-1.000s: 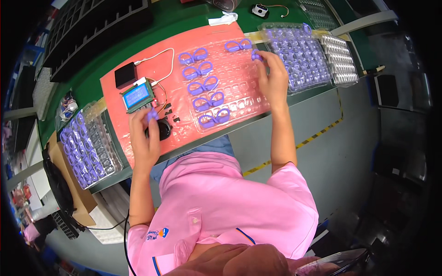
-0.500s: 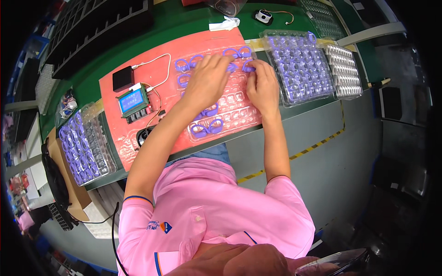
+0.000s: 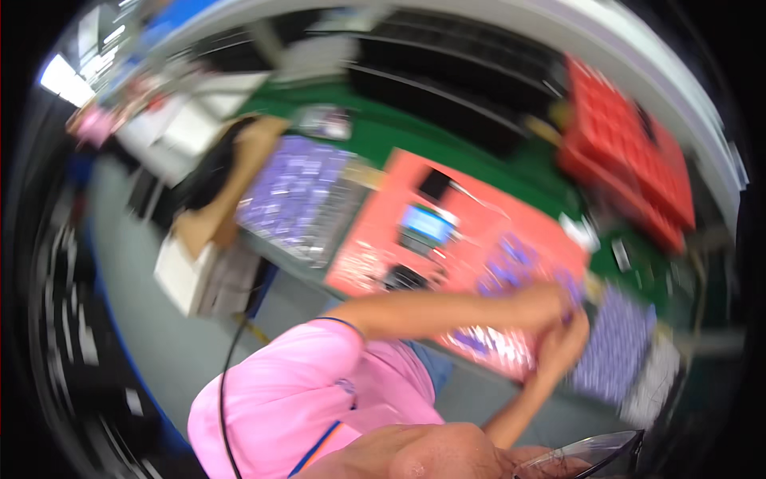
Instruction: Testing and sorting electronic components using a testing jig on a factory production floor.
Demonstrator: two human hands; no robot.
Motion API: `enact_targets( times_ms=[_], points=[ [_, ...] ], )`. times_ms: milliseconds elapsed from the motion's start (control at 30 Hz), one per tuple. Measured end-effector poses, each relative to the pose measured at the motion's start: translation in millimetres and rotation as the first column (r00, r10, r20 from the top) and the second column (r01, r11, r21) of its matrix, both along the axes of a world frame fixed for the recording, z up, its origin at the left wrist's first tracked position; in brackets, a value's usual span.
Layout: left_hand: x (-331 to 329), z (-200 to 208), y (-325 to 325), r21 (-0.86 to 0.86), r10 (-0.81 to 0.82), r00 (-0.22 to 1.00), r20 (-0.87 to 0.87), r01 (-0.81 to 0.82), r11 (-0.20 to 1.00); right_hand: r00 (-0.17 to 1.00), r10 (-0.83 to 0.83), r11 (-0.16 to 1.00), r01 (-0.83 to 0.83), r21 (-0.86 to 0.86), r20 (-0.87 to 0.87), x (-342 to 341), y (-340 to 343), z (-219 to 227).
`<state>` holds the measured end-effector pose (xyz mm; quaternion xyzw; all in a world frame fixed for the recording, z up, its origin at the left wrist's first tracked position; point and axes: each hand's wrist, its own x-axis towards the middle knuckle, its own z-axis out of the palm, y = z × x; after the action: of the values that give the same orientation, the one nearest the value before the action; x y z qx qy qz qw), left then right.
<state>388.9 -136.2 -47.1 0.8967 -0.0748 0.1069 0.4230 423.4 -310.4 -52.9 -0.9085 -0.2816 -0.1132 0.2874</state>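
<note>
My left hand (image 3: 542, 307) and my right hand (image 3: 563, 345) meet over the right side of the red mat (image 3: 371, 231), both smeared by motion. Between their fingertips shows a bit of purple, a looped ear-hook earphone (image 3: 568, 316), with the fingers of both hands closed on it. Beneath the hands lies a clear plastic tray (image 3: 511, 343) holding several purple ear-hook earphones (image 3: 511, 259). Part of that tray is hidden by my left forearm.
A small device with a lit blue screen (image 3: 427, 223) and a black box (image 3: 435, 184) sit on the mat. Trays of purple pieces stand at left (image 3: 291, 188) and right (image 3: 613, 343). Beyond are red trays (image 3: 618, 136) and a black rack (image 3: 431, 100). A cardboard box (image 3: 195, 227) stands left.
The view has swung left and blurred, so the table appears tilted. My hands have come together from apart over the tray, with the purple earphone between them.
</note>
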Motion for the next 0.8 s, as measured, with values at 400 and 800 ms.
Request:
enact_targets(
  times_ms=[400, 800],
  points=[
    [-122.3, 49.9, 53.5, 0.113, 0.098, 0.888, 0.449, -0.165, 0.980, 0.370, 0.322, 0.523, -0.837, 0.162, 0.871, 81.3, 25.7, -35.8],
    [-261.3, 35.4, 108.0, -0.088, 0.285, 0.796, 0.534, -0.283, 0.955, 0.897, 0.356, 0.885, -0.414, 0.216, 0.260, -100.6, 118.0, 99.6]
  ],
)
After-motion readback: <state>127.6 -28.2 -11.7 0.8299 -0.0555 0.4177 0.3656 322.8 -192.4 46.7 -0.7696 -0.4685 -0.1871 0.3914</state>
